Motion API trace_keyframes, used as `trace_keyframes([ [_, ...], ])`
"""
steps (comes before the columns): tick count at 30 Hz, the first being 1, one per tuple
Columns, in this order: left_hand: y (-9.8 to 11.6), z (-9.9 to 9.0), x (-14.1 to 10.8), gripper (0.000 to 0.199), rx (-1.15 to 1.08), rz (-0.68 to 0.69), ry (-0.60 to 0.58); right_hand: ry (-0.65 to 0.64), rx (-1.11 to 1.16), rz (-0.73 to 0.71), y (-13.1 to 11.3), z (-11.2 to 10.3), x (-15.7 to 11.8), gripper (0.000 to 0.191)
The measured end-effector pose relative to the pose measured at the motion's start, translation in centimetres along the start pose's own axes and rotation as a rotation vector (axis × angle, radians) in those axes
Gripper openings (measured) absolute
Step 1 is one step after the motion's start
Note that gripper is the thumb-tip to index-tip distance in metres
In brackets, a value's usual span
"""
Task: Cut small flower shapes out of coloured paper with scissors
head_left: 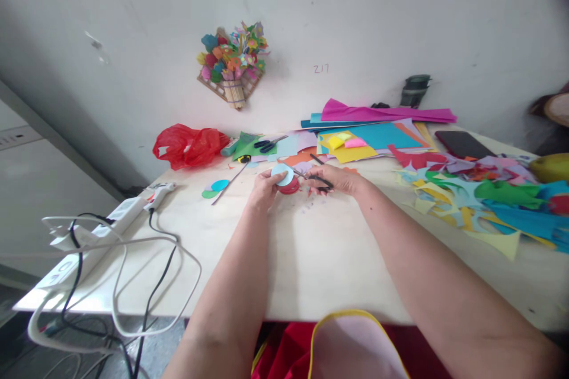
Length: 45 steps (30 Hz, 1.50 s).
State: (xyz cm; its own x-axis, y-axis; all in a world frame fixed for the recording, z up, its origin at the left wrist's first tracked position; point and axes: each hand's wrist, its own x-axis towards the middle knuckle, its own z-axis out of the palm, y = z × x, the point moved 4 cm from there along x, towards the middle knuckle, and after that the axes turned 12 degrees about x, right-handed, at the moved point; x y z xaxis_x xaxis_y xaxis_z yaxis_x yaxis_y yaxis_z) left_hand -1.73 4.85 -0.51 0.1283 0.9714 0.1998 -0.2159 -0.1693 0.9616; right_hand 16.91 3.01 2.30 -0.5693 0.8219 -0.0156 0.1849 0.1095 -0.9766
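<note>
Between the thumb and fingers of my left hand (263, 188) is a light blue paper circle (283, 174), held above the table. My right hand (338, 180) grips a pair of black-handled scissors (320, 181), whose blades point left at the circle's edge. Whether the blades touch the paper I cannot tell. Below the circle lies something red and round (290, 186), partly hidden. Left of my hands, a blue paper circle (220, 185) overlaps a green one (208, 194) on the table, beside a thin strip (229, 184).
A red plastic bag (189, 147) and more scissors (268, 144) lie at the back left. Coloured paper sheets (382, 135) are stacked behind my hands. Paper scraps (480, 189) and a phone (465, 144) lie right. Cables and a power strip (95, 243) occupy the left edge.
</note>
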Motion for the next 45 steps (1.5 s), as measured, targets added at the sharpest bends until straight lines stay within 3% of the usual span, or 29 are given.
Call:
trace_keyframes([
  [9,0.24,0.01,-0.21,0.028,0.011,-0.035,-0.007,0.002,-0.028,-0.004,0.67,-0.53,0.17,0.040],
  [26,-0.18,-0.31,-0.17,0.030,-0.007,-0.095,-0.041,-0.046,0.060,0.053,0.64,-0.54,0.03,0.025],
  [45,-0.47,-0.55,-0.03,0.034,0.005,-0.083,-0.078,-0.090,0.044,-0.003,1.01,-0.94,0.14,0.033],
])
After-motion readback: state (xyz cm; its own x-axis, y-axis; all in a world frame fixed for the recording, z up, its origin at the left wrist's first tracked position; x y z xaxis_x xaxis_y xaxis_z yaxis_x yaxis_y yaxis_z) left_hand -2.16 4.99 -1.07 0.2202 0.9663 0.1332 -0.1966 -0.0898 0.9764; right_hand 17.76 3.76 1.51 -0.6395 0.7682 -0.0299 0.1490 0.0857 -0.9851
